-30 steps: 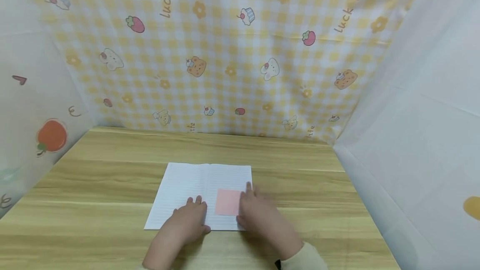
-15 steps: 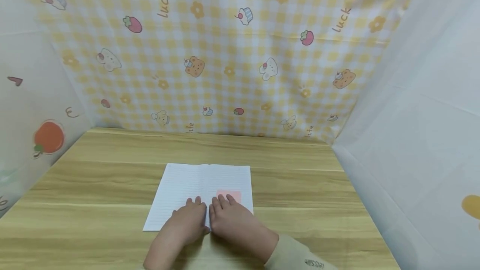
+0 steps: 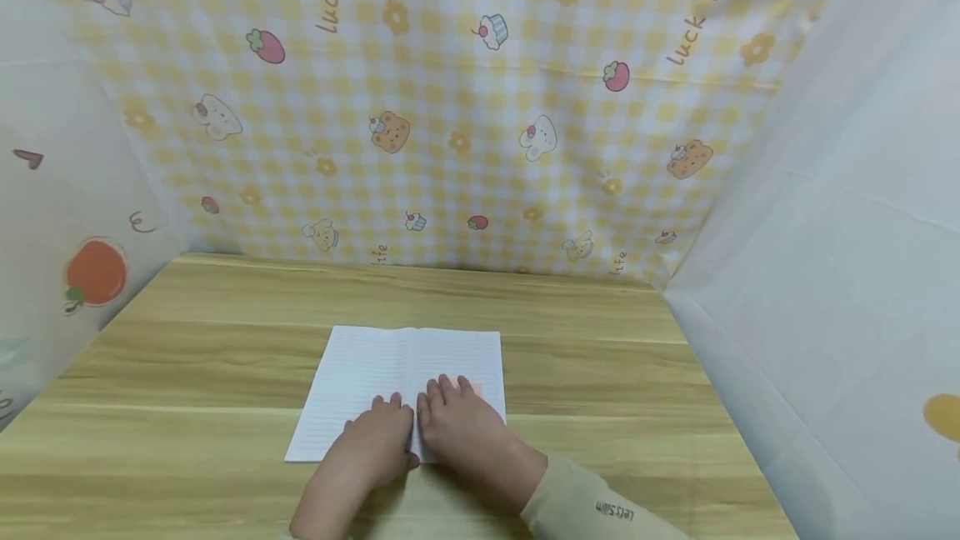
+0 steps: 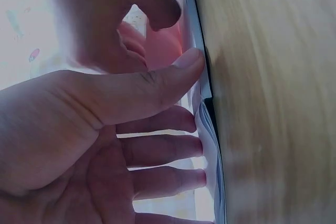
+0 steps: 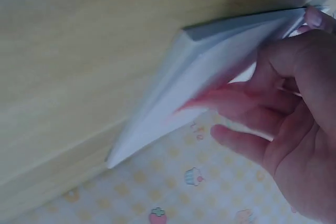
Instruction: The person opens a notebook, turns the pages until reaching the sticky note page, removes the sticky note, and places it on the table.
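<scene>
An open lined notebook [image 3: 457,350] lies flat on the wooden table. My left hand [image 3: 375,444] rests on its left page beside the spine; in the left wrist view the fingers [image 4: 163,150] stretch straight over the paper and the thumb lies at the near edge. On the right page is a pink sticky note [image 3: 476,389], mostly hidden under my right hand [image 3: 461,432]. That hand rests over the note, its fingers extended and its inner side near the spine. In the right wrist view the note [image 5: 202,99] shows under the fingers.
The wooden table [image 3: 600,407] spreads around the notebook. A yellow checked cloth [image 3: 457,90] hangs along the table's far edge. White cloth walls [image 3: 840,232] stand at the left and right.
My right hand has moved left from the right edge of the notebook onto the pink sticky note, then slightly farther forward. My left hand has stayed in place.
</scene>
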A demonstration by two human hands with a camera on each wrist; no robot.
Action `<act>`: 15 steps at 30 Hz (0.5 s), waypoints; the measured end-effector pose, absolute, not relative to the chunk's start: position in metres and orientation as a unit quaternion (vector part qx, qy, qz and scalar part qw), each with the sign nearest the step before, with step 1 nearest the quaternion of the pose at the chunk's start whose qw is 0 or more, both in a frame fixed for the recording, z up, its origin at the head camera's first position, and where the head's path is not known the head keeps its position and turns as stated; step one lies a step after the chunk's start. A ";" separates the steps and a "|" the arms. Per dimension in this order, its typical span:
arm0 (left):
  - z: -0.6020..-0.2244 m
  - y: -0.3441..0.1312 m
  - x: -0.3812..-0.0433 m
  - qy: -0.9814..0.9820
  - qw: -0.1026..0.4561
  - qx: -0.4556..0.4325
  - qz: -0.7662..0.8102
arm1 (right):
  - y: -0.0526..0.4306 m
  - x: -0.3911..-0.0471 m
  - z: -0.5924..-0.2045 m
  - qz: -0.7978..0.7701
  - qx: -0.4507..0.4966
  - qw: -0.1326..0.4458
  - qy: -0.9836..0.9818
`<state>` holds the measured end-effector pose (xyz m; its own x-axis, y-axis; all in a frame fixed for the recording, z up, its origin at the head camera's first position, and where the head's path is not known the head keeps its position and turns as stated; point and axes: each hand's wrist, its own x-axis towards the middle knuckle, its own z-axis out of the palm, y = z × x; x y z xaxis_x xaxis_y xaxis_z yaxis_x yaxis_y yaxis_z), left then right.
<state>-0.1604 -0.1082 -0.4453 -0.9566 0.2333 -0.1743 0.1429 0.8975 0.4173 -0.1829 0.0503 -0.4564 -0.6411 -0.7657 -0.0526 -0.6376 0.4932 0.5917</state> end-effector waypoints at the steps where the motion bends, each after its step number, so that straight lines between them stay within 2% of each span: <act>1: -0.446 -0.109 -0.160 0.968 0.113 0.095 0.204 | 0.051 -0.184 -0.458 -0.284 0.400 0.107 -0.865; 12: -0.446 -0.109 -0.160 0.968 0.123 0.095 0.199 | 0.054 -0.188 -0.460 -0.186 0.325 0.005 -0.927; 15: -0.446 -0.108 -0.160 0.968 0.121 0.097 0.200 | 0.057 -0.196 -0.453 -0.097 0.305 -0.038 -0.947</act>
